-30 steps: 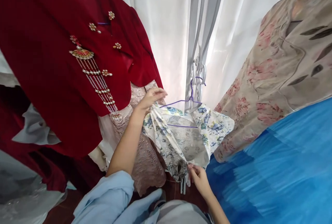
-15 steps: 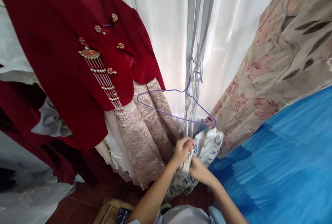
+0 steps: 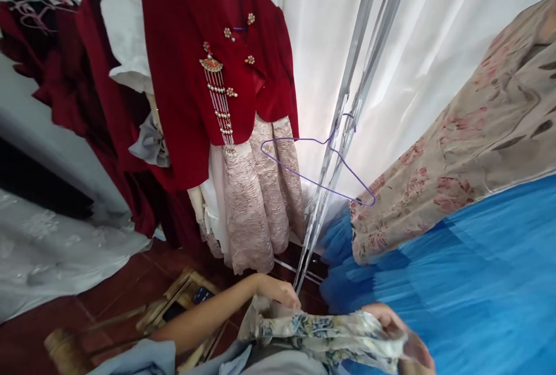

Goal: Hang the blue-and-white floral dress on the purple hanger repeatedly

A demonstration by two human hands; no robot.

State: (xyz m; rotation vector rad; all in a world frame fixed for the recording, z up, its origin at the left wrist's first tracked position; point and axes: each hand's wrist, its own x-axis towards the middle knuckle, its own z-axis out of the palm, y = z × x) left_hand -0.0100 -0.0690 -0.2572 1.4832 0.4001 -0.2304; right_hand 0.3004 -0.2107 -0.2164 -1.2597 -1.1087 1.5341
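Note:
A white garment with a blue and yellowish floral print stretches sideways in front of my body, low in view. Its left part is gripped by my left hand, whose fingers are curled and partly hidden by the cloth. At the other end my right hand is closed around the fabric, slightly blurred. Beyond both hands, a bare purple wire hanger hangs from a clear, shiny stand, touching neither hand.
A red jacket with beaded brooches hangs over a pink brocade skirt on the left. To the right are a beige floral dress and blue tulle. A phone lies on a wooden stool at lower left.
My hands have moved apart and closer to my body, spreading the floral garment sideways between them. The view has shifted, showing more of the rack on the left.

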